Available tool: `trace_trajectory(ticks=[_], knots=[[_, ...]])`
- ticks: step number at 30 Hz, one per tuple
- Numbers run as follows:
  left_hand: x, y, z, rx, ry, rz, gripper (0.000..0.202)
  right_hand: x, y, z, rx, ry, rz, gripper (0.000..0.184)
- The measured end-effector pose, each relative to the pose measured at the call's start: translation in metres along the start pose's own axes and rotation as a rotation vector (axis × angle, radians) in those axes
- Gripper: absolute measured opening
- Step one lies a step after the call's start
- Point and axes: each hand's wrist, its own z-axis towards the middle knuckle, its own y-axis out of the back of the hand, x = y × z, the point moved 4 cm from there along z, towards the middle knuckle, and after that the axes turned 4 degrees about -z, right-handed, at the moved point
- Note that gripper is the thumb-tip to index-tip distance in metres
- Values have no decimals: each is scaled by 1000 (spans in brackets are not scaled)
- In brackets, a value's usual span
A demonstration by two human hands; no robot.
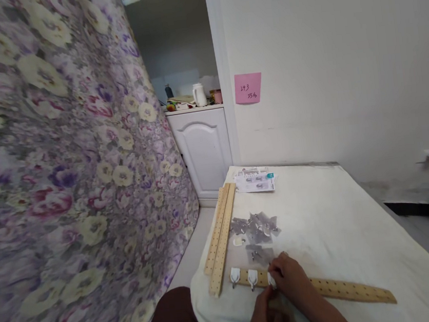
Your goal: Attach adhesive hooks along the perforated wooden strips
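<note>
Well, a floral curtain (63, 162) fills the left side, hanging beside the dark-clothed knee (180, 317) that shows at the near edge of the bench (321, 211), which is draped in a pale cloth. Beyond, a white cabinet (206, 149) carries a white jug (199, 95) and a dark bottle (168, 91). Perforated wooden strips (220, 248) lie side by side along the left of the bench, pointing away from the person. Just right of them is a loose white hook (238, 241), near a spread of small clear packets (260, 227); printed cards (255, 182) lie farther back. Nearer the person, another perforated strip (353, 290) runs across the bench, with a first hook (235, 275) at its left end and a second hook (253, 278) just beside. The third hook (271, 279) is partly covered by both hands: the left hand (263, 313) has its fingertips at the lower edge, the right hand (287, 275) its fingers bent narrowly around the upper right; whether either grips or merely presses, I cannot tell. Above, a pink note (248, 88) with handwriting is on the wall (335, 64).
</note>
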Motion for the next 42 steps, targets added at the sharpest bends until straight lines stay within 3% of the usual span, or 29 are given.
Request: trace_trajectory(ticks=[13, 22, 30, 36, 42], knots=[[0, 2, -1, 9, 74, -67, 55, -4, 2, 3, 6, 17, 60, 21], [-13, 1, -5, -26, 44, -96, 52, -5, 1, 4, 7, -9, 90, 20], [-39, -1, 1, -46, -178, 119, 47, -6, 2, 7, 60, -40, 106, 17], [-32, -6, 5, 42, -254, 208, 47, -8, 7, 9, 120, -110, 105, 15], [-24, -6, 6, 58, -263, 247, 49, -10, 10, 11, 146, -157, 104, 14]])
